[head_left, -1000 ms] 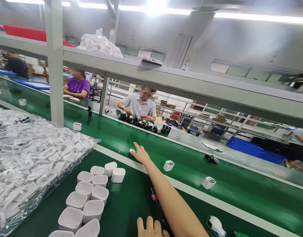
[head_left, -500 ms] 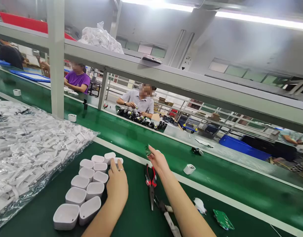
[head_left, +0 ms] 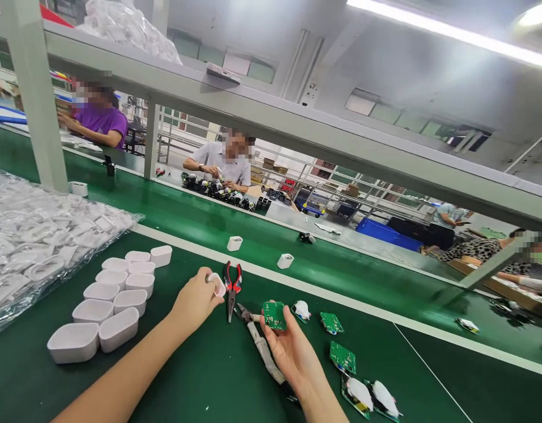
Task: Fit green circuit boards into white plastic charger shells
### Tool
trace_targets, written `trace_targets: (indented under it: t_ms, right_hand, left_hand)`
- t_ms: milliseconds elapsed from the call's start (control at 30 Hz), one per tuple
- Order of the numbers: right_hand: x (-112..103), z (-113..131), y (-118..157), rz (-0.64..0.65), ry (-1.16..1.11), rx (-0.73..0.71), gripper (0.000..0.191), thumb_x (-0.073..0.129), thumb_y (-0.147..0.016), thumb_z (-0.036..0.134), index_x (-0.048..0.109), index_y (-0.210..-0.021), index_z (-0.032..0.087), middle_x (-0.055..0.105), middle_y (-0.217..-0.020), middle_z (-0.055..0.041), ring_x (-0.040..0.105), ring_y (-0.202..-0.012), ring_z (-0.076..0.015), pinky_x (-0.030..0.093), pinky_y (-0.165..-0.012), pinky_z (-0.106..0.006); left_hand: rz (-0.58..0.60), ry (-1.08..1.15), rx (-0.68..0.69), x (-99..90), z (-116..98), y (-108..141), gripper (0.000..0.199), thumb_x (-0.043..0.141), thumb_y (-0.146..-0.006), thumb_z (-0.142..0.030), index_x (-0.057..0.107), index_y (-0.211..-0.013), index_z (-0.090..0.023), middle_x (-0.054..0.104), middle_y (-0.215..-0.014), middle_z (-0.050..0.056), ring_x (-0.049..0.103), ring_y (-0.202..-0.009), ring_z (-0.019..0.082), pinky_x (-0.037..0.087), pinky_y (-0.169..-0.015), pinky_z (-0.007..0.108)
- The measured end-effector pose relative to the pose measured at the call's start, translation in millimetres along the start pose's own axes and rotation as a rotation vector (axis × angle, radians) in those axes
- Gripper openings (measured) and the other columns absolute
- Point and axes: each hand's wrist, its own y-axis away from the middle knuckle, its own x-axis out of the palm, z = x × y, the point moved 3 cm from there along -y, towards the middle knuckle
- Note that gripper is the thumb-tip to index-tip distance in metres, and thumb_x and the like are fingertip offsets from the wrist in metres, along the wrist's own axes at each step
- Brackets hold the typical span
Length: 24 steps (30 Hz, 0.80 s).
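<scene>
Left hand (head_left: 194, 299) is clenched around a small white plastic shell (head_left: 217, 284), with the shell's open end showing past the fingers. Right hand (head_left: 293, 352) is palm up, fingertips gripping a green circuit board (head_left: 274, 315) by its edges, lifted off our green bench (head_left: 412, 376). Both hands sit near the bench's far edge.

We have red-handled pliers (head_left: 232, 288) lying between the hands, tips pointing toward us. Just right of them lies a pale-handled tool (head_left: 260, 346), probably a soldering iron, though we can't confirm it. Its handle runs down toward the right wrist.

Right of the right hand, we count two bare green boards (head_left: 343, 357) and three boards with white covers (head_left: 359, 395) scattered toward the near edge. Left of the left hand, a cluster of white shells (head_left: 119, 328) stands open side up. A clear plastic bag of white parts (head_left: 42, 241) lies at the bench's left edge.

Past the white strip (head_left: 341, 299), two white shells (head_left: 234, 243) stand on a second green belt. Across that belt, a co-worker (head_left: 218, 164) in a grey shirt works over a row of black parts (head_left: 209, 189).
</scene>
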Motion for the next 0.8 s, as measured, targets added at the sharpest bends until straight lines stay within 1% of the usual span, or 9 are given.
trace_targets:
  t_ms: [100, 200, 267, 333, 467, 533, 600, 700, 800]
  right_hand:
    - [-1.4, 2.9, 6.1, 0.048, -0.011, -0.026, 0.022, 0.067, -0.057, 0.015, 0.059, -0.077, 0.013, 0.064, -0.078, -0.003, 0.061, -0.075, -0.0143, 0.05, -0.07, -0.019]
    - [2.6, 3.2, 14.1, 0.127, 0.008, -0.011, 0.032, 0.069, -0.053, 0.01, 0.059, -0.084, 0.01, 0.064, -0.082, -0.0067, 0.06, -0.08, -0.0188, 0.049, -0.072, -0.023]
    - [5.2, 2.3, 17.6, 0.163, 0.02, 0.009, 0.031, 0.068, -0.056, 0.012, 0.059, -0.085, 0.008, 0.064, -0.082, -0.0091, 0.06, -0.08, -0.0198, 0.05, -0.067, -0.022]
    - [5.3, 1.5, 18.3, 0.153, 0.01, 0.033, 0.023, 0.066, -0.061, 0.018, 0.059, -0.081, 0.007, 0.065, -0.079, -0.0095, 0.061, -0.076, -0.0188, 0.051, -0.058, -0.02]
    - [2.7, 1.6, 16.8, 0.096, -0.011, 0.095, 0.02, 0.057, -0.07, 0.027, 0.06, -0.074, 0.008, 0.065, -0.07, -0.0079, 0.062, -0.055, -0.0122, 0.048, -0.041, -0.016]
    - [3.2, 3.0, 17.4, 0.089, -0.021, 0.09, 0.02, 0.056, -0.071, 0.029, 0.06, -0.076, 0.011, 0.065, -0.069, -0.0064, 0.059, -0.048, -0.0086, 0.046, -0.038, -0.014]
    - [4.6, 5.3, 19.0, 0.09, -0.045, 0.046, 0.021, 0.058, -0.07, 0.031, 0.059, -0.084, 0.016, 0.064, -0.068, -0.0034, 0.058, -0.048, -0.0076, 0.045, -0.04, -0.014]
    - [5.0, 8.6, 21.6, 0.093, -0.028, -0.047, 0.033, 0.065, -0.062, 0.028, 0.056, -0.094, 0.023, 0.064, -0.073, -0.0007, 0.061, -0.063, -0.0118, 0.047, -0.048, -0.017]
    - [3.5, 11.5, 23.8, 0.092, 0.084, -0.153, 0.042, 0.07, -0.056, 0.022, 0.055, -0.095, 0.021, 0.064, -0.082, -0.0015, 0.06, -0.073, -0.0128, 0.047, -0.056, -0.019]
  left_hand:
    - [0.014, 0.043, -0.015, 2.5, -10.1, 5.2, 0.017, 0.048, -0.07, -0.028, 0.046, -0.083, -0.018, 0.049, -0.086, 0.003, 0.054, -0.06, 0.017, 0.039, -0.052, 0.026]
    - [0.009, 0.11, -0.054, 9.4, -11.3, 6.1, 0.018, 0.044, -0.071, -0.027, 0.042, -0.087, -0.017, 0.05, -0.082, 0.002, 0.053, -0.056, 0.016, 0.037, -0.049, 0.025]
    - [0.017, 0.169, -0.059, 15.5, -9.3, 5.4, 0.02, 0.049, -0.067, -0.027, 0.042, -0.084, -0.018, 0.05, -0.088, 0.003, 0.053, -0.058, 0.014, 0.038, -0.051, 0.024]
    - [0.012, 0.222, -0.059, 20.4, -6.6, 4.4, 0.021, 0.053, -0.062, -0.026, 0.043, -0.079, -0.018, 0.049, -0.088, 0.003, 0.053, -0.066, 0.015, 0.039, -0.056, 0.024]
    - [-0.036, 0.308, -0.068, 24.6, -4.6, 3.5, 0.016, 0.051, -0.058, -0.015, 0.038, -0.067, -0.019, 0.046, -0.08, 0.003, 0.051, -0.076, 0.019, 0.038, -0.063, 0.028]
    - [-0.031, 0.377, -0.038, 25.7, -7.8, 4.2, 0.02, 0.049, -0.057, -0.01, 0.034, -0.066, -0.019, 0.047, -0.082, 0.003, 0.052, -0.074, 0.016, 0.039, -0.062, 0.026]
    - [0.0, 0.455, 0.028, 26.3, -13.9, 6.6, 0.022, 0.048, -0.058, -0.008, 0.033, -0.068, -0.02, 0.049, -0.08, 0.0, 0.053, -0.071, 0.014, 0.04, -0.061, 0.024]
    - [0.043, 0.551, 0.123, 22.8, -25.2, 13.4, 0.024, 0.045, -0.062, -0.009, 0.033, -0.078, -0.021, 0.051, -0.075, -0.002, 0.054, -0.066, 0.012, 0.041, -0.06, 0.022]
    - [0.047, 0.639, 0.215, 12.0, -36.5, 20.5, 0.042, 0.047, -0.063, -0.012, 0.028, -0.098, -0.019, 0.049, -0.085, 0.001, 0.053, -0.074, 0.013, 0.042, -0.067, 0.024]
